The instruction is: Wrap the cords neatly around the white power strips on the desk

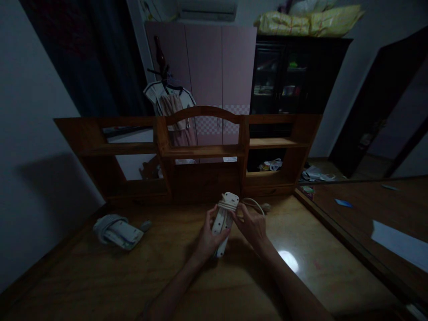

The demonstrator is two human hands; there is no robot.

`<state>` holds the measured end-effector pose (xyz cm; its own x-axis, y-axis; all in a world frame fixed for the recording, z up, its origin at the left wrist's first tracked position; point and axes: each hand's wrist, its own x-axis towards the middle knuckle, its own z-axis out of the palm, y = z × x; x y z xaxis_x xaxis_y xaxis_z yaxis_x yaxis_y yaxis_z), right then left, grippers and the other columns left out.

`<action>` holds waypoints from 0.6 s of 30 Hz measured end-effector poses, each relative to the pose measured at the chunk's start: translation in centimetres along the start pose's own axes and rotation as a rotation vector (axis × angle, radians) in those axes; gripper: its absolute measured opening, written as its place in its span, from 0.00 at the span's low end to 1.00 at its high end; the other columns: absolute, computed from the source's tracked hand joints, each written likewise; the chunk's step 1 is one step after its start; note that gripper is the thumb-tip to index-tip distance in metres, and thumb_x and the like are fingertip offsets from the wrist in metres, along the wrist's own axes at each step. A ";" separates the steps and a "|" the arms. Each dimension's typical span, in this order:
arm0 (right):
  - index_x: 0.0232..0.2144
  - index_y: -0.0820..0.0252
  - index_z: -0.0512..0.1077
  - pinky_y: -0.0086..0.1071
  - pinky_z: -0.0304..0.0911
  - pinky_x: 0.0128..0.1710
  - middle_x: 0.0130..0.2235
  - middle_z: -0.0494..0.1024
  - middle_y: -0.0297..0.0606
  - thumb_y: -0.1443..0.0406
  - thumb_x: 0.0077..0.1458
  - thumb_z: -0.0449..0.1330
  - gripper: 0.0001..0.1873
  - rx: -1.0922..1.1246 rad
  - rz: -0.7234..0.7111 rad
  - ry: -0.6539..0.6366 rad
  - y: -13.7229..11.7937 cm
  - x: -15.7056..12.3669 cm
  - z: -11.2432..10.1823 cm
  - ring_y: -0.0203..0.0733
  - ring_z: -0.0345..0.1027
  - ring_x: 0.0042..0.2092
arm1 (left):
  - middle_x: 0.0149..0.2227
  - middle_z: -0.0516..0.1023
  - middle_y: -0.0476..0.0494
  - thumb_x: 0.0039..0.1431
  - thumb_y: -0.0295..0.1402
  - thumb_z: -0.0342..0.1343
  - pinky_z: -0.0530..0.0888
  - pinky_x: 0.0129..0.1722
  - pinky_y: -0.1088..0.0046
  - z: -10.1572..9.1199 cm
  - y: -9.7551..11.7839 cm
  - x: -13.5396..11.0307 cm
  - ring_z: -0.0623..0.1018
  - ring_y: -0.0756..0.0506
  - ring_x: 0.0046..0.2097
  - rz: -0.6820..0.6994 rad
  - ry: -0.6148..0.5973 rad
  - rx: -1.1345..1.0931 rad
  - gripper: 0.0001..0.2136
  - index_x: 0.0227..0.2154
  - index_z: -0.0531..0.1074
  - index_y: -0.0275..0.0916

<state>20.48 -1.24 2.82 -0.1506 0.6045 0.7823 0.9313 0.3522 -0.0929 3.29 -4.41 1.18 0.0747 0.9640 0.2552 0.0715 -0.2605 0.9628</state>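
A long white power strip (221,247) is held at a tilt over the wooden desk, its underside with small dark screw holes turned up. Several turns of its pale cord (227,205) wrap around the far end. My left hand (210,236) grips the strip from the left, thumb across its face. On the other side my right hand (250,225) has its fingers closed at the wound cord. From there a loose loop of cord runs right to a plug (266,207) lying on the desk. The finger pads of my right hand are partly hidden.
To the left on the desk (160,276) lies a second power strip (125,234) wrapped in its cord, with its plug (146,226) beside it. A wooden shelf unit (203,151) stands along the back edge. At right, a lower brown surface (361,214) bears a white sheet (399,243).
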 end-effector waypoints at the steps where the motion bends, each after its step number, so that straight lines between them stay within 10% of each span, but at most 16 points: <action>1: 0.40 0.57 0.73 0.29 0.44 0.24 0.23 0.77 0.35 0.52 0.61 0.52 0.18 0.007 0.005 -0.006 0.0 0.0 0.0 0.35 0.68 0.23 | 0.41 0.73 0.44 0.52 0.36 0.60 0.74 0.33 0.71 0.0 0.1 0.0 0.76 0.47 0.34 0.006 -0.001 0.004 0.35 0.60 0.48 0.47; 18: 0.48 0.57 0.68 0.29 0.45 0.23 0.24 0.77 0.36 0.50 0.62 0.48 0.22 0.066 0.058 -0.195 0.2 0.2 0.2 0.40 0.70 0.24 | 0.40 0.75 0.43 0.48 0.36 0.64 0.75 0.35 0.69 0.0 0.2 0.2 0.78 0.46 0.35 -0.040 0.089 -0.125 0.37 0.59 0.52 0.45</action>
<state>20.54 -0.95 2.80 -0.1641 0.7496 0.6412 0.9176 0.3546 -0.1797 3.34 -4.29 1.44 -0.0142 0.9758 0.2182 -0.0517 -0.2186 0.9744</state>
